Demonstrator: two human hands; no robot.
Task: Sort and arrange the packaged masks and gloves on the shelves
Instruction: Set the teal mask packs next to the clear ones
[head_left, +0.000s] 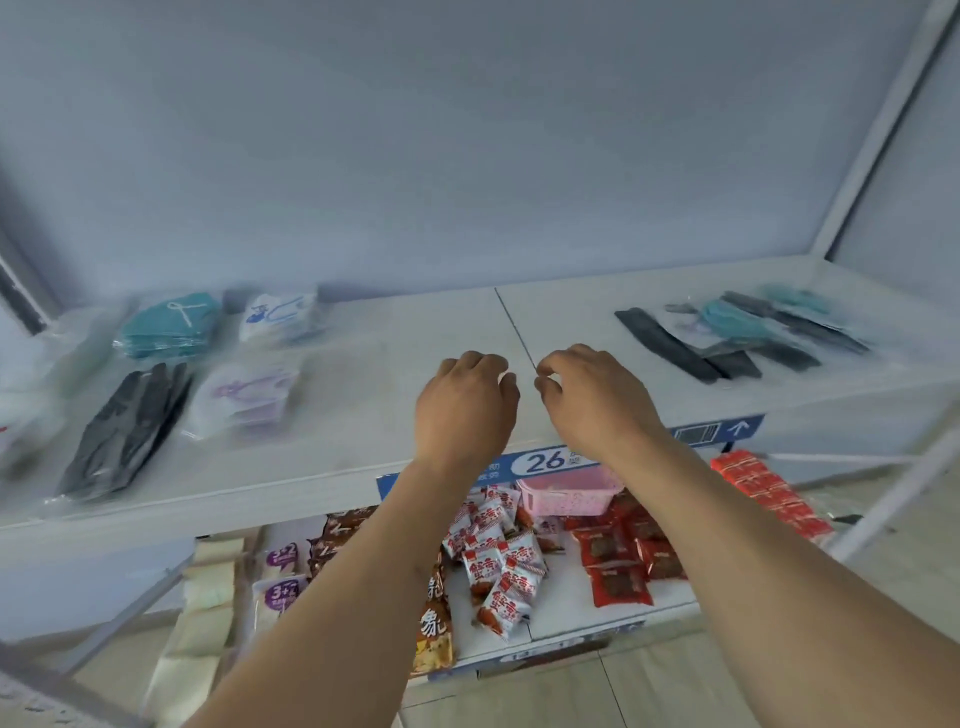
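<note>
Hovering left hand (462, 410), right hand (592, 400), fingers curled (empty), mask packs (748, 332) well apart.

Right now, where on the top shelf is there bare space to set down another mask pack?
The widest bare stretch is mid-shelf, between the purple-print pack and the loose black masks, under the left hand and right hand. The left end is crowded: teal pack, black pack. The right end is a jumble.

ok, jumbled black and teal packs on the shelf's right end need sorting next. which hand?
Probably the right hand. It hovers empty on the side nearer the jumbled packs, with bare shelf between. The left hand, also empty, would have to cross over the right arm.
</note>
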